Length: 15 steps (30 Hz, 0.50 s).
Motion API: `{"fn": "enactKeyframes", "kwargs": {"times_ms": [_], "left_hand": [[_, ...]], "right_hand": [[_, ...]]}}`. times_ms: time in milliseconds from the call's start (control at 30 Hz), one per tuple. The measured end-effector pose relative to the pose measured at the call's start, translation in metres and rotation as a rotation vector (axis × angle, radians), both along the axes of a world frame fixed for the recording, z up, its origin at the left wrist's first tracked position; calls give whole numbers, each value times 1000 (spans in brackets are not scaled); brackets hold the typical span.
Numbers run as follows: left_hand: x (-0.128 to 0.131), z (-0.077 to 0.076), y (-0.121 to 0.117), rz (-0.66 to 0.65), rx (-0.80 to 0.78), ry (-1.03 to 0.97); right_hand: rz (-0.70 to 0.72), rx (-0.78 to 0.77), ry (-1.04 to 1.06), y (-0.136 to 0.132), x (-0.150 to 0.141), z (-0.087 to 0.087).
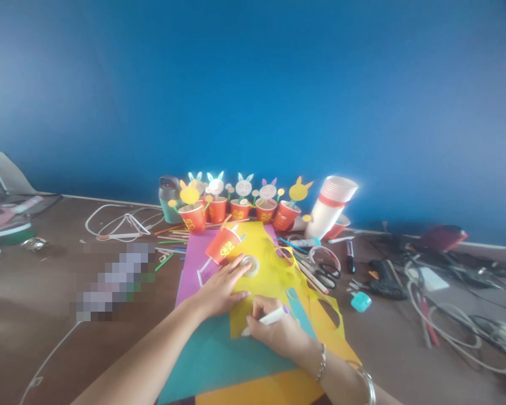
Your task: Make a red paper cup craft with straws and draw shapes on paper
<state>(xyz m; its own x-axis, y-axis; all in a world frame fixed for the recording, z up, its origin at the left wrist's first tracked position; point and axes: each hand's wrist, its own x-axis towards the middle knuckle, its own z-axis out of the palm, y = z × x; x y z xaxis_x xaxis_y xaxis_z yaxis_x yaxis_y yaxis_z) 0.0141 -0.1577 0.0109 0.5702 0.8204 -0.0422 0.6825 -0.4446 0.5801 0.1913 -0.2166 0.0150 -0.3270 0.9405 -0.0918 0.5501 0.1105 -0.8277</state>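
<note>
My left hand lies flat with its fingers stretched over yellow paper, the fingertips touching a roll of clear tape. In my right hand is a white marker with a purple end, its tip low over the edge of a smaller yellow sheet. Beneath that is a teal sheet. Beyond my left hand, a red paper cup lies tipped over with sticks attached. A purple sheet shows at the left.
Several red cups with paper rabbit heads line the back, beside a stack of white cups. Scissors, a dark marker, a glue gun and tangled cables lie right. A white cable lies left.
</note>
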Motion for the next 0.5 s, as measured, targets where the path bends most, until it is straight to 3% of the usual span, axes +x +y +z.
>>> {"fn": "enactKeyframes", "kwargs": {"times_ms": [133,300,500], "left_hand": [[0,-1,0,5,-6,4],[1,-7,2,25,19,21],[0,-9,2,27,21,11]], "right_hand": [[3,-67,83,2,1,-1],[-114,-93,253,6,3,-4],[-121,-25,153,4,0,-5]]}}
